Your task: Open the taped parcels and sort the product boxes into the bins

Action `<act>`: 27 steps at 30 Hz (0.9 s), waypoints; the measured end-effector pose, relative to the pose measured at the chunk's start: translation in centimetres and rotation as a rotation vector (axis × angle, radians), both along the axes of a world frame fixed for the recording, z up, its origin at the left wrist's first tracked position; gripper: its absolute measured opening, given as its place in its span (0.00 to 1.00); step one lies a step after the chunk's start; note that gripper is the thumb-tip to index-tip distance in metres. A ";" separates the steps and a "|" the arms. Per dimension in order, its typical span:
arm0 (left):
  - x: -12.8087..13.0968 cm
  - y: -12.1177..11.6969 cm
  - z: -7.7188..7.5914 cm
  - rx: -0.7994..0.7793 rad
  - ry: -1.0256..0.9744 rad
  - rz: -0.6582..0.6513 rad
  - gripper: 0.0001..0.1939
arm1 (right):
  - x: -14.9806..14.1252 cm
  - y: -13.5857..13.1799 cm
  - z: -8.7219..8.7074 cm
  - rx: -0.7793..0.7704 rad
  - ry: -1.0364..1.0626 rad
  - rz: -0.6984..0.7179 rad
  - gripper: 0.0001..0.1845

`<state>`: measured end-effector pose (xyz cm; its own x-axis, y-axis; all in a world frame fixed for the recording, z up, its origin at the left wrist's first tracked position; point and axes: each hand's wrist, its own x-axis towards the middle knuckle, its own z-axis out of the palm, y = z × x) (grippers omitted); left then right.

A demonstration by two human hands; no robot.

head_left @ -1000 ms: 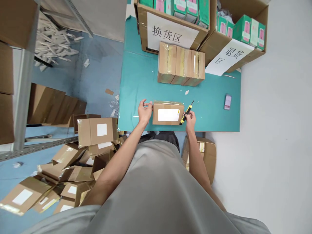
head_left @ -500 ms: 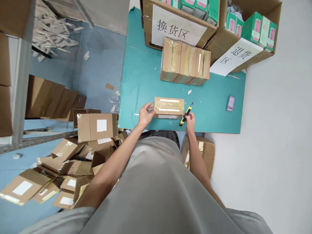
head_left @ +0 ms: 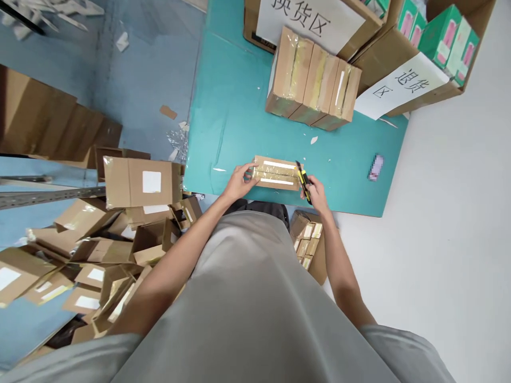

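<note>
A small taped cardboard box (head_left: pixel 275 173) with white strips on its top lies near the front edge of the green-topped table (head_left: pixel 223 127). My left hand (head_left: pixel 239 182) grips the box's left end, thumb and fingers curled about the corner. In my right hand (head_left: pixel 318 195) is a yellow and black utility knife (head_left: pixel 305 184), its fingers wrapped round the handle. The knife's tip points up and to the left, over the box's right end. Whether the blade touches the tape I cannot tell.
Three taped boxes (head_left: pixel 313 80) stand together at the back, before large labelled cartons (head_left: pixel 383 66) of green packs. A blurred small object (head_left: pixel 376 167) lies at right. Opened boxes (head_left: pixel 136 183) pile up on the floor at left; a carton (head_left: pixel 319 260) stands below the table.
My right hand has turned the knife from pointing up-right to up-left and brought it to the box's right end. My left hand stays on the box. The view has shifted and tilted.
</note>
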<state>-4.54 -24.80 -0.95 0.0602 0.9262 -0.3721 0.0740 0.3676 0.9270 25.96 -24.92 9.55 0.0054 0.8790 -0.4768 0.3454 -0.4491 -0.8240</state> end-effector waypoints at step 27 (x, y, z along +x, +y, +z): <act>0.1 1.1 -2.1 0.003 -0.043 -0.001 0.30 | -6.7 8.9 -1.8 0.085 -0.374 0.698 0.22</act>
